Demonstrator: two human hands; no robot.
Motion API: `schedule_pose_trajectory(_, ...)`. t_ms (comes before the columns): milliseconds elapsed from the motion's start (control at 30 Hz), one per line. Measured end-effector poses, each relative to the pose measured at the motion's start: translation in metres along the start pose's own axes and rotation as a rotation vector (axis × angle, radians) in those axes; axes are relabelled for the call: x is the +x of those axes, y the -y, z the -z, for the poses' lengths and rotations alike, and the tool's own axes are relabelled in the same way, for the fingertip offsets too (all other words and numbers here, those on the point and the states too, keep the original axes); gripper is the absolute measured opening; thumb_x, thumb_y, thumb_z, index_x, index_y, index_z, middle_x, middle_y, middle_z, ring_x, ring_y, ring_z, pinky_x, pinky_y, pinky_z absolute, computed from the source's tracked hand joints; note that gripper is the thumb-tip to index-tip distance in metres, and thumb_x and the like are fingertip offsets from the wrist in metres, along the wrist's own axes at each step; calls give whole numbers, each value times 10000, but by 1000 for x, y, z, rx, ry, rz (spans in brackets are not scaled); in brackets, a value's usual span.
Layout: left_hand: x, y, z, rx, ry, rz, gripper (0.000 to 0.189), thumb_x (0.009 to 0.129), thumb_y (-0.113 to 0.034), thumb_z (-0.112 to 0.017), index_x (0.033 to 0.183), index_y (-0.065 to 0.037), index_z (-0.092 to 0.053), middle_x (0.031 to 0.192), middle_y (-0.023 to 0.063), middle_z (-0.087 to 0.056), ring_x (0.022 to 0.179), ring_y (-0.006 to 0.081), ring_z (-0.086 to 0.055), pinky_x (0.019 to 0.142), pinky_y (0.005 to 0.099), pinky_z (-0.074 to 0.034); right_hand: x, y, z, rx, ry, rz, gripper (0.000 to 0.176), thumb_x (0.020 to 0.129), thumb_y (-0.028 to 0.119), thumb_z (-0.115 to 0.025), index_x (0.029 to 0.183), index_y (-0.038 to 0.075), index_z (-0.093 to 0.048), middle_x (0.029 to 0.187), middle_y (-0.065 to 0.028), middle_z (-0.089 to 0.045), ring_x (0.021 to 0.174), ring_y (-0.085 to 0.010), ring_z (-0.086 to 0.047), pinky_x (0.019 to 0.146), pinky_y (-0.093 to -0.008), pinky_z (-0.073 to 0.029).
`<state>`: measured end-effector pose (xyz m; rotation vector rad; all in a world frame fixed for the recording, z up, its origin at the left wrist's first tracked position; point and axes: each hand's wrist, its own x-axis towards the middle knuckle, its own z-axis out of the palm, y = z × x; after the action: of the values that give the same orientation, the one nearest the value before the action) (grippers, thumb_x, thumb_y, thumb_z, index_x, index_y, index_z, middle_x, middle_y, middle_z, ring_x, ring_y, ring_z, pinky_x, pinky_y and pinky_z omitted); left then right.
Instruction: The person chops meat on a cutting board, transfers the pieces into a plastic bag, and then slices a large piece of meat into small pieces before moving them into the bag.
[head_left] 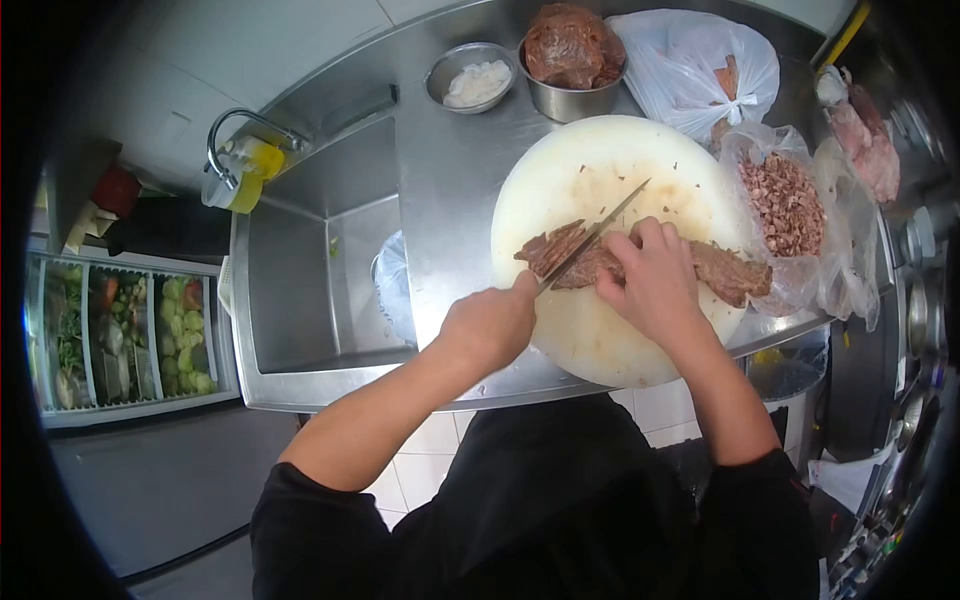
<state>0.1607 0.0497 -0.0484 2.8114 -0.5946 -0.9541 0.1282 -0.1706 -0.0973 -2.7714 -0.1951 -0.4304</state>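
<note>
Counter (450,170): steel, runs left to right across the far side, w/ everything set on it.
Sink (300,260): deep steel basin at the left, tap (240,130) at its far corner.
Chiller (130,330): far left, glass front, veg tubs inside.
Board (600,340): big round white block, right of the sink, near edge hanging over the counter lip.
Bags: 1 white plastic bag (690,60) far right. 1 clear bag of chopped meat (785,205) touches the board's right edge.
Bowls: 2 steel ones at the far side. Big bowl (572,50) is heaped w/ brown meat, small bowl (472,78) holds sthg white.
Meat (730,272): brown cooked slab lying across the board's middle, cut slices (548,248) at its left end.
Right hand (650,280): fingers curled over the slab, gripping & pressing it down, knuckles just beside the blade.
Left hand (490,325): fist wrapped round the knife handle, at the board's left edge.
Knife (595,235): long thin blade, tip pointing far-right, edge down in the meat betw. the slices & the right hand.
Doing it well, I'd say: tuck fingertips behind the knuckles, let the blade ride along them. Use long draw strokes, not a chop. Aim for even slice width & walk the right hand back 1 slice at a time. That overhang looks like the risk, so press straight down, not toward the near edge.
</note>
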Motion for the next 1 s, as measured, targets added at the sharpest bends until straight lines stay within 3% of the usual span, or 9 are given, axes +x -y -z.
schedule_pose_trajectory(233, -74, -4, 46, 95, 174, 102, 222, 1052, -240, -431, 1133, -40, -482, 815, 257, -707, 836, 478, -694, 759, 579, -535, -4, -1, -2, 9, -33, 12, 268, 795, 273, -736, 1014, 126, -688, 981, -122, -550, 959, -319, -547, 827, -454, -467)
schedule_pose_trajectory(400, -13, -3, -8, 22, 64, 42, 229, 1052, -242, -431, 1156, -42, -477, 810, 254, -706, 817, 477, -693, 758, 569, -541, -7, 0, -2, 31, -3, -1, 279, 797, 274, -740, 1016, 112, -682, 988, -117, -556, 963, -317, -550, 833, -452, -471)
schedule_pose_trajectory(500, 5, -10, 3, 10, 15, 13, 229, 1052, -241, -436, 1159, -42, -475, 815, 251, -706, 819, 476, -692, 759, 570, -541, -6, -4, -4, 39, -25, 0, 300, 795, 272, -744, 1026, 96, -671, 991, -116, -557, 957, -318, -551, 834, -453, -474)
schedule_pose_trajectory(633, -50, -15, 41, 62, 90, 38, 235, 1051, -242, -448, 1156, -33, -471, 832, 242, -707, 834, 470, -693, 766, 577, -539, -7, -4, -3, 40, -13, -6, 314, 793, 268, -749, 1027, 79, -656, 994, -118, -563, 960, -318, -557, 842, -453, -478)
schedule_pose_trajectory(733, -74, -12, 47, 136, 224, 103, 193, 1000, -140, -453, 1159, -33, -479, 905, 263, -725, 881, 450, -718, 772, 553, -560, -8, -3, -3, 72, -7, -16, 301, 791, 263, -752, 1011, 82, -654, 1010, -118, -572, 970, -319, -560, 852, -453, -480)
schedule_pose_trajectory(833, -29, -8, 3, 46, 122, 69, 247, 1056, -248, -439, 1177, -34, -475, 859, 252, -705, 864, 468, -693, 780, 577, -537, -8, -6, -7, 43, -42, 2, 289, 802, 254, -744, 1016, 80, -658, 1020, -118, -583, 979, -322, -563, 854, -457, -482)
schedule_pose_trajectory(1000, 13, -16, -3, -8, 34, 14, 268, 1061, -271, -436, 1184, -38, -486, 880, 240, -711, 862, 477, -687, 782, 583, -530, -7, -16, 7, 112, 29, 52, 260, 822, 251, -725, 1025, 95, -676, 1007, -100, -595, 990, -315, -563, 886, -468, -464)
